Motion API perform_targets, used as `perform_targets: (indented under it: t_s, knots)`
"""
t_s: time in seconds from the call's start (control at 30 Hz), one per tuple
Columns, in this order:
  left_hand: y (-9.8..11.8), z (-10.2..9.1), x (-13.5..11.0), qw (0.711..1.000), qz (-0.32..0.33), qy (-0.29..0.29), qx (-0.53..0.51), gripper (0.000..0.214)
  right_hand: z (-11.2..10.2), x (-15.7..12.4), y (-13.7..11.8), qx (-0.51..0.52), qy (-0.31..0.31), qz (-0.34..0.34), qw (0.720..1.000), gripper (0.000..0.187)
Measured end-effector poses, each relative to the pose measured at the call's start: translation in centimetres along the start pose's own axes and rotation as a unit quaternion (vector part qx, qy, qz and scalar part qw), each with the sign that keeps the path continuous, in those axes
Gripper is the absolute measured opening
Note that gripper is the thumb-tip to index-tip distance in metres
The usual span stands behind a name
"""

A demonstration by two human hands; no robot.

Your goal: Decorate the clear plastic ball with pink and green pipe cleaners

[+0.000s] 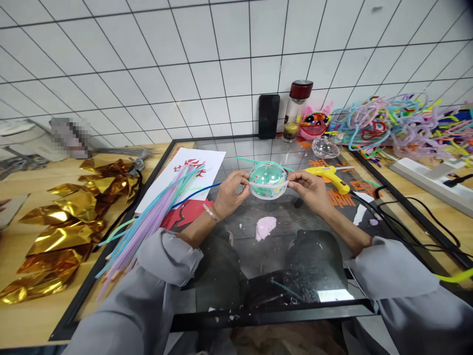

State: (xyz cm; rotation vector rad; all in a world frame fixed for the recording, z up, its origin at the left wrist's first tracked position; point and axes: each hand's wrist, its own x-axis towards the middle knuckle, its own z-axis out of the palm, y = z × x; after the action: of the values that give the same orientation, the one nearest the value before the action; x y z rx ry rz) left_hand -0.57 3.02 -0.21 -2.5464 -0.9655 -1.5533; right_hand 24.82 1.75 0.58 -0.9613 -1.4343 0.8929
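My left hand (232, 190) and my right hand (309, 188) are raised over the glass tabletop, each with its fingertips closed in a pinch. Between them a pale pink pipe cleaner (269, 187) stretches across the front of a clear plastic dome (266, 172). Green and small coloured bits show through the dome. Whether the fingers also touch the dome's rim, I cannot tell. A pink fan-shaped piece (265, 228) lies on the glass below. Just beyond my right hand is a yellow glue gun (328, 177).
Purple and blue pipe cleaners (155, 222) lie over white paper (210, 160) and red cutouts (188, 213) at left, beside gold foil (70, 217). At the back stand a phone (268, 117) and glass bottle (294, 113). Right are tangled pipe cleaners (391, 123), a power strip (432, 180) and black cables.
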Motion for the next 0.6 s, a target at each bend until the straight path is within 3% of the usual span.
perform_targets:
  t_s: [0.2, 0.6]
  knots:
    - [0.2, -0.3, 0.1, 1.0, 0.003, -0.012, 0.012, 0.009, -0.2, 0.1, -0.4, -0.023, -0.018, -0.042, 0.999, 0.016]
    - [0.7, -0.6, 0.0, 0.999, -0.011, -0.028, 0.016, 0.006, -1.3, 0.1, -2.8, -0.016, -0.095, 0.009, 0.995, 0.029]
